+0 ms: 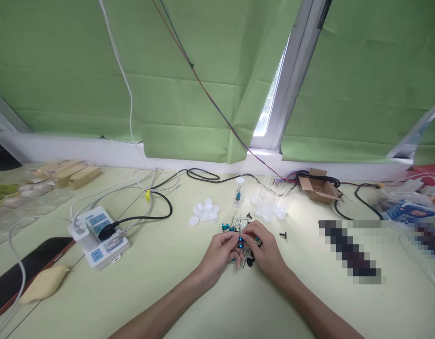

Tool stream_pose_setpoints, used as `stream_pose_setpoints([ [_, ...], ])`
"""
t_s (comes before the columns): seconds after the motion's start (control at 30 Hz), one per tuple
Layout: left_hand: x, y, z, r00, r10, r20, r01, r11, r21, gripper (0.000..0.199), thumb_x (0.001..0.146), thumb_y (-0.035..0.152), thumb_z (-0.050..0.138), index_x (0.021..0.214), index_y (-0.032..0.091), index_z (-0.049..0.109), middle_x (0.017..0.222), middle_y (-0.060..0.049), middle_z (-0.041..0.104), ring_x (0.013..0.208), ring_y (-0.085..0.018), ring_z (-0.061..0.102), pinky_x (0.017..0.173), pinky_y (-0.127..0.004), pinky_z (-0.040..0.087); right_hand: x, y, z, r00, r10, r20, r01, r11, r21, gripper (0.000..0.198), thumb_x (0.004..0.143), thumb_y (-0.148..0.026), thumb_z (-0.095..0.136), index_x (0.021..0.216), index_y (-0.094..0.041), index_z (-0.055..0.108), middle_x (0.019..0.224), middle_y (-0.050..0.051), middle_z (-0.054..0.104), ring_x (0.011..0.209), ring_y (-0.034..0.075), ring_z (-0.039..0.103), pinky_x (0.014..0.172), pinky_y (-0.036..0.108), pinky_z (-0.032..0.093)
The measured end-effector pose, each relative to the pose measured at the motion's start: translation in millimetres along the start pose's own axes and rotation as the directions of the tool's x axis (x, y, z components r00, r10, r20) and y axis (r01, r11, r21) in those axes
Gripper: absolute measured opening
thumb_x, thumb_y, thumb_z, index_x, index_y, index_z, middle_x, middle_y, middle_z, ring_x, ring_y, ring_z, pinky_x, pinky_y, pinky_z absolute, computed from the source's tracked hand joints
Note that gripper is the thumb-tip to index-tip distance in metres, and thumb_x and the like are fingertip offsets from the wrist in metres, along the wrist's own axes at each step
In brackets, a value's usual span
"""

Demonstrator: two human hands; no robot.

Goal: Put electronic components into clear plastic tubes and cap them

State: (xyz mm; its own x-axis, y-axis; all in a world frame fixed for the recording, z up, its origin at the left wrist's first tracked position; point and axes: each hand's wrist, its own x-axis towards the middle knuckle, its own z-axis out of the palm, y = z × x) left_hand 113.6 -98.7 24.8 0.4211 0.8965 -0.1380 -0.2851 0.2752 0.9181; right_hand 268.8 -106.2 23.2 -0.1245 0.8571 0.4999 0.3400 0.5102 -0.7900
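Observation:
Near the middle of the table, my left hand (219, 256) and my right hand (261, 242) meet with their fingers closed on a small blue metal part (240, 242). A thin metal rod seems to rise from that part; its exact kind is too small to tell. Around and behind my fingers lies a pile of thin metal rods (238, 219), teal metal pieces (225, 227) and black knobs (250, 262), partly hidden by my hands. Small black T-shaped pieces (283, 235) rest to the right. Behind the pile stands a clear tube (239, 195) with a white cap and a teal piece inside.
White round caps (206, 212) cluster left of the tube, and several clear tubes (267, 205) stand at its right. A power strip (100, 238) with cables is at left, near a phone (30, 268). An opened cardboard box (319, 188) sits at back right.

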Motion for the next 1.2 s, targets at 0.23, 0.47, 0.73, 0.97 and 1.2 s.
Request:
stream_pose_setpoints([
  [0.23, 0, 2, 1, 1.0, -0.004, 0.001, 0.004, 1.0, -0.006, 0.032, 0.082, 0.043, 0.07, 0.076, 0.012, 0.063, 0.066, -0.002, 0.058, 0.053, -0.011, 0.056, 0.047, -0.022, 0.044, 0, 0, 0, 1.0, 0.012, -0.003, -0.012, 1.0, 0.009, 0.018, 0.098, -0.026, 0.05, 0.084, -0.021, 0.06, 0.085, 0.004, 0.057, 0.076, 0.018, 0.057, 0.067, 0.031, 0.046],
  [0.47, -1, 4, 2, 1.0, -0.007, -0.013, 0.007, 1.0, -0.011, 0.034, 0.081, 0.044, 0.071, 0.079, 0.01, 0.065, 0.067, -0.002, 0.057, 0.054, -0.011, 0.057, 0.045, -0.021, 0.045, 0, -1, -1, 0.999, 0.019, -0.025, -0.019, 1.0, 0.017, 0.018, 0.099, -0.026, 0.048, 0.086, -0.021, 0.06, 0.086, 0.005, 0.058, 0.079, 0.018, 0.057, 0.069, 0.031, 0.046],
  [0.73, 0, 3, -1, 0.999, 0.033, -0.034, -0.032, 0.998, 0.045, 0.034, 0.082, 0.045, 0.07, 0.082, 0.01, 0.067, 0.069, -0.003, 0.059, 0.053, -0.01, 0.056, 0.045, -0.021, 0.044, 2, -1, -1, 0.999, 0.008, -0.039, -0.009, 1.0, -0.01, 0.018, 0.099, -0.025, 0.047, 0.086, -0.021, 0.06, 0.086, 0.004, 0.058, 0.08, 0.018, 0.056, 0.07, 0.031, 0.045],
  [0.97, 2, 5, -3, 0.994, 0.085, -0.062, -0.08, 0.994, 0.075, 0.033, 0.08, 0.044, 0.072, 0.08, 0.012, 0.067, 0.078, -0.005, 0.063, 0.055, -0.011, 0.058, 0.044, -0.021, 0.044, 7, 1, -10, 0.988, 0.047, -0.144, -0.064, 0.991, -0.114, 0.017, 0.098, -0.026, 0.047, 0.088, -0.02, 0.06, 0.086, 0.003, 0.058, 0.076, 0.017, 0.055, 0.069, 0.029, 0.045],
  [1.2, 5, 9, -9, 0.98, 0.119, -0.158, -0.096, 0.985, 0.145, 0.034, 0.08, 0.045, 0.071, 0.085, 0.011, 0.068, 0.056, -0.001, 0.062, 0.044, -0.009, 0.053, 0.046, -0.02, 0.043, 11, 20, -18, 0.98, 0.089, -0.178, -0.142, 0.939, -0.314, 0.008, 0.091, -0.022, 0.053, 0.092, -0.019, 0.061, 0.088, 0.004, 0.06, 0.069, 0.017, 0.056, 0.069, 0.032, 0.046],
])
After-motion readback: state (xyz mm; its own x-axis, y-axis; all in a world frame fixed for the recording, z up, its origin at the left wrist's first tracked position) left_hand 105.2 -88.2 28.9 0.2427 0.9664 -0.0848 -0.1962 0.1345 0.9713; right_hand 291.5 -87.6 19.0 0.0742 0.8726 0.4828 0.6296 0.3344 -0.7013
